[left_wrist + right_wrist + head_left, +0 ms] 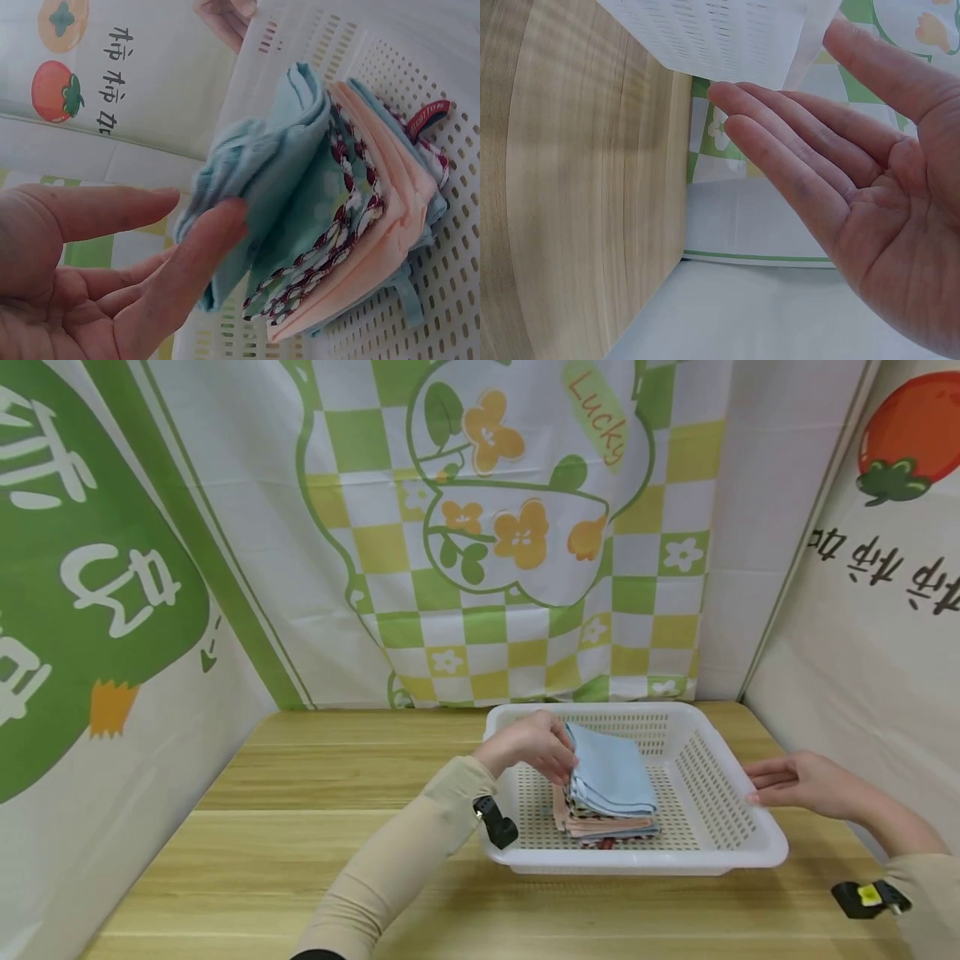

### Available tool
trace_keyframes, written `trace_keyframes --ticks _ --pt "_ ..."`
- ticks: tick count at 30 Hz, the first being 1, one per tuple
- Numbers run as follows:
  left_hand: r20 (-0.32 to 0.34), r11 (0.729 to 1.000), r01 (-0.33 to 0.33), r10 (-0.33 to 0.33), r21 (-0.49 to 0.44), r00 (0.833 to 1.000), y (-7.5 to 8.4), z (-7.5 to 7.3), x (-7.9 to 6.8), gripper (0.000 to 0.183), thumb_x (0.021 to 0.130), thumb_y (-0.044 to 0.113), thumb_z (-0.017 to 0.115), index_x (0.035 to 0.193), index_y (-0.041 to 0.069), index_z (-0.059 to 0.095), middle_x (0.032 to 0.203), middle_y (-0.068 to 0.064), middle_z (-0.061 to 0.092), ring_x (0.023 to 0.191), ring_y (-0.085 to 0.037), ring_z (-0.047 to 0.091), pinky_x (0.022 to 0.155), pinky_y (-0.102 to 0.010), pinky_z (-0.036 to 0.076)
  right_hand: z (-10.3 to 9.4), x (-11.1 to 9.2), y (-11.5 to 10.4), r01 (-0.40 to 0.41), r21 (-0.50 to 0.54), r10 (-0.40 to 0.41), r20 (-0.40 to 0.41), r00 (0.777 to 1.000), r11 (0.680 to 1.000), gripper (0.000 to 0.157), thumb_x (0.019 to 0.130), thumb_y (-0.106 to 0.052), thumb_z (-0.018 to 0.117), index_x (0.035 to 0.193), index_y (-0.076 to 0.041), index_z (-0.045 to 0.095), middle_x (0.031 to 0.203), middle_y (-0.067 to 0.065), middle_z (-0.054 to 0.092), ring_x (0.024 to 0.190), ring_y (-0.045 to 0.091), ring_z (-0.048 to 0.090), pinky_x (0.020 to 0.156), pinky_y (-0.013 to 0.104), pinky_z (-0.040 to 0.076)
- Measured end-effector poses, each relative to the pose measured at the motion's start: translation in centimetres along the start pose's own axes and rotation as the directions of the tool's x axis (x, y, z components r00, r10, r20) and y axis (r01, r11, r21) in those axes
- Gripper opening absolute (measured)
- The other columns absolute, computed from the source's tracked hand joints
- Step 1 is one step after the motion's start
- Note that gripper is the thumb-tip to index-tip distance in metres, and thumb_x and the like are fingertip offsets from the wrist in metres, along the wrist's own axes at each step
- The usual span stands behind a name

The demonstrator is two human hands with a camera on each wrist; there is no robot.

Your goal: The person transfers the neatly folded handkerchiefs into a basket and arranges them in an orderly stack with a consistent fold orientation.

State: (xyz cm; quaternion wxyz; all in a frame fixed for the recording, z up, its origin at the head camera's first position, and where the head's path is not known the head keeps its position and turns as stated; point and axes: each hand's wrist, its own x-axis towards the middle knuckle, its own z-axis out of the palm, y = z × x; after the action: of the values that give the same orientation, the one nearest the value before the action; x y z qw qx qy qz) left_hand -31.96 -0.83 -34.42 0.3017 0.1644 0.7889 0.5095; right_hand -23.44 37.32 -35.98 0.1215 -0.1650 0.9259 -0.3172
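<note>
A white plastic basket (637, 858) stands on the table. Inside it lies a stack of folded cloths: a light blue cloth (611, 768) on top, with peach cloth (409, 199) and cloth with a dark red and white braided edge below. My left hand (542, 747) reaches over the basket's left side, its fingers at the left edge of the blue cloth. In the left wrist view its thumb and fingers stand apart, one finger overlapping that cloth. My right hand (813, 785) is at the basket's right side, its fingers nearly straight against the outside and the thumb at the rim.
The wooden table (322, 835) extends to the left of the basket. Behind it hangs a checked, printed curtain (540, 635). Printed side panels border the table at left (172, 735) and right (832, 677). A red label (431, 116) sticks out from the stack's lower part.
</note>
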Motion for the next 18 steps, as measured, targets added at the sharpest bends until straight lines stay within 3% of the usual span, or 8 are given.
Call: trace_keyframes --ticks 8,15,18 --pt "0.022 0.980 -0.038 0.035 0.194 0.999 -0.10 -0.01 -0.26 0.012 0.086 0.007 0.067 0.086 -0.005 0.070 0.077 -0.021 0.070 0.067 -0.028 0.070 0.076 -0.047 0.056 0.02 -0.04 0.11 0.005 0.004 -0.005 0.001 1.000 1.000 0.057 0.090 -0.026 0.065 0.127 0.015 0.050 0.114 0.022 0.066 0.088 -0.004 0.064 0.071 0.020 0.053" --pt "0.005 0.948 -0.030 0.030 0.318 1.000 0.19 -0.22 -0.63 0.025 0.090 0.015 0.065 0.082 -0.008 0.070 0.074 -0.019 0.071 0.068 -0.027 0.071 0.063 -0.033 0.059 0.01 -0.07 0.26 0.008 0.035 -0.008 0.004 1.000 0.999 0.057 0.091 -0.024 0.064 0.127 0.017 0.048 0.113 0.023 0.066 0.088 -0.003 0.064 0.071 0.019 0.053" --pt "-0.024 0.933 -0.014 0.024 0.359 0.999 0.35 -0.36 -0.74 0.028 0.091 0.018 0.063 0.088 -0.008 0.070 0.076 -0.017 0.071 0.070 -0.026 0.071 0.068 -0.034 0.059 -0.01 -0.09 0.33 0.006 0.043 -0.006 0.004 1.000 0.999 0.057 0.091 -0.023 0.064 0.127 0.017 0.048 0.113 0.023 0.066 0.088 -0.004 0.064 0.071 0.020 0.053"
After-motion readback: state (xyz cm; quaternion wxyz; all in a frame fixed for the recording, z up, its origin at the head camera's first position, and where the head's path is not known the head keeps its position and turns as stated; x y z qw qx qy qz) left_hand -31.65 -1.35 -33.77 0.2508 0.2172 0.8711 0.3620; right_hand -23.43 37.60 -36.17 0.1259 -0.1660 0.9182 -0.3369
